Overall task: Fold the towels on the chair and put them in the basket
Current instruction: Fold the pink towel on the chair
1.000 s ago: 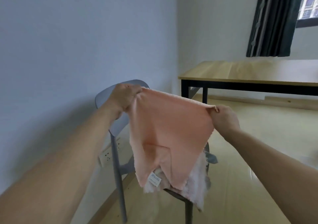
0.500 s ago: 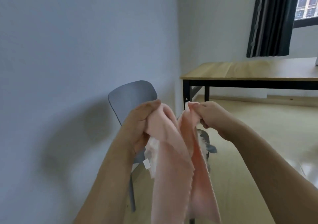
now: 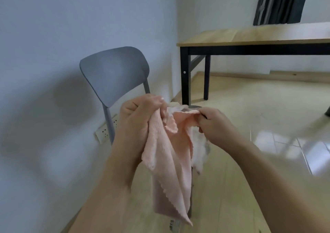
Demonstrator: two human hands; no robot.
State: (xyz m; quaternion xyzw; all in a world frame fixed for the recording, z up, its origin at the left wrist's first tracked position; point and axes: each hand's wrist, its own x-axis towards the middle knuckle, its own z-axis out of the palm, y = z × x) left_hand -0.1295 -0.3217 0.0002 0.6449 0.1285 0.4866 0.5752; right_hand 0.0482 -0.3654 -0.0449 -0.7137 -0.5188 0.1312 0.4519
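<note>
Wood-grain floor (image 3: pixel 232 107) runs under everything, pale blue-white wall (image 3: pixel 53 36) beyond the left hand. Light wooden table with black metal legs (image 3: pixel 250 36) stands past the right hand, well apart, dark curtain (image 3: pixel 278 2) above it. Grey plastic chair with rounded backrest (image 3: pixel 114 73) sits just behind both hands; its seat is mostly hidden by them. No basket in view.

Peach-pink fluffy towel (image 3: pixel 169 161) hangs in the air in front of the chair, top edge bunched between the hands, long axis straight down, a small white label near the bottom hem. Left hand (image 3: pixel 137 118) grips one gathered top corner, fingers curled round the cloth. Right hand (image 3: pixel 214 123) pinches the other top corner, thumb and fingers closed on the fabric. Hands sit near each other at the same height, top edge sagging between them. A paler whitish-grey towel (image 3: pixel 200 154) shows just below the right hand, seemingly on the chair seat; how it lies there I cannot tell.

Judgement: folding the first towel, corners being brought together to halve it. Both hands equally near; the towel trails downward from the grips, so the next fold likely means raising the hanging end. White power strip (image 3: pixel 105 132) lies low by the wall behind the left wrist.
</note>
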